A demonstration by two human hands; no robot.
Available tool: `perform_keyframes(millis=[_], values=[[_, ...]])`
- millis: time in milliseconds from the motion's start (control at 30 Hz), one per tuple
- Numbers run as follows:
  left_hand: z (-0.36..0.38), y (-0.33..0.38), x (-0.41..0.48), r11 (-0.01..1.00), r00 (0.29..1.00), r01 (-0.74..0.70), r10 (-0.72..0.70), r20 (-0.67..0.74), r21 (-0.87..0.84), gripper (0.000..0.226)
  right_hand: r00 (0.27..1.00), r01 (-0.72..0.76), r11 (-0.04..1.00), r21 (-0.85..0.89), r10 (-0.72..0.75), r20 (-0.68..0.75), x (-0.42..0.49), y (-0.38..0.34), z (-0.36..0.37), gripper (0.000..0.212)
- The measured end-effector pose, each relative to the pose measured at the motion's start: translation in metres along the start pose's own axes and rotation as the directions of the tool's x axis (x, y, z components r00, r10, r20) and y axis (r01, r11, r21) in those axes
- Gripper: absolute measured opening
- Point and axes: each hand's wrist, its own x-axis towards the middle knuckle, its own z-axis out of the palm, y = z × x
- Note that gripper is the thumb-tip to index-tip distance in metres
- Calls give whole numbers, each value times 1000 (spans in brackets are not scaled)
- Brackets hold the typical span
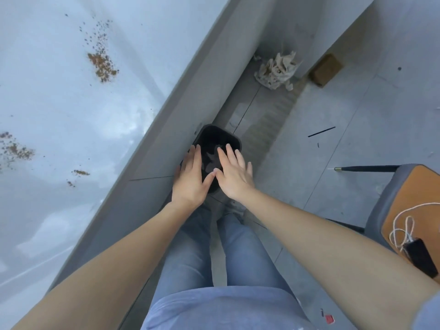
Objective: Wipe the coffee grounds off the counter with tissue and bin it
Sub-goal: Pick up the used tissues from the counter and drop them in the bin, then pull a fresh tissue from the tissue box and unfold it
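Observation:
A black bin (228, 136) stands on the floor against the counter's side. Both my hands hover over its mouth, palms down, fingers spread, holding nothing. My left hand (191, 179) is over the bin's left rim and my right hand (234, 173) over its right side, thumbs nearly touching. Pale crumpled tissue (212, 160) lies inside the bin, seen between my hands. Brown coffee grounds (102, 64) lie scattered on the glossy white counter (59, 110) at upper left, with more grounds (15, 148) at the left edge and a small patch (79, 173) lower down.
A crumpled dirty cloth (277, 70) and a brown block (325, 70) lie on the floor further off. A chair with an orange seat (414, 206) at right carries a white cable (402, 225) and a black device (420, 256). A thin black stick (321, 132) lies on the tiles.

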Motion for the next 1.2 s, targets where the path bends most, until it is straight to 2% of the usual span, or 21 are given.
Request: perform_keyframes(millis=[200, 400, 567, 733, 900, 1100, 1200], values=[[-38, 35, -18, 979, 952, -140, 174, -253, 147, 78, 953, 184, 966, -182, -221, -208, -21, -4, -51, 61], [-86, 69, -49, 963, 893, -127, 214, -395, 236, 77, 854, 309, 890, -336, -415, -315, -46, -35, -134, 63], [-159, 72, -90, 965, 801, -47, 191, -568, 259, 77, 722, 426, 755, -498, -616, -315, -73, -104, -184, 64], [-216, 53, -143, 979, 688, 45, 116, -716, 201, 78, 557, 582, 614, -534, -779, -289, -100, -183, -196, 63], [-256, 16, -190, 971, 602, 190, 3, -799, 147, 82, 428, 678, 478, -558, -874, -229, -118, -250, -182, 63], [-298, -40, -251, 958, 481, 267, -40, -876, 103, 80, 297, 774, 338, -535, -941, -164, -148, -332, -137, 62], [-315, -69, -280, 952, 453, 295, -67, -889, 78, 79, 249, 810, 283, -513, -959, -136, -167, -376, -110, 62]])
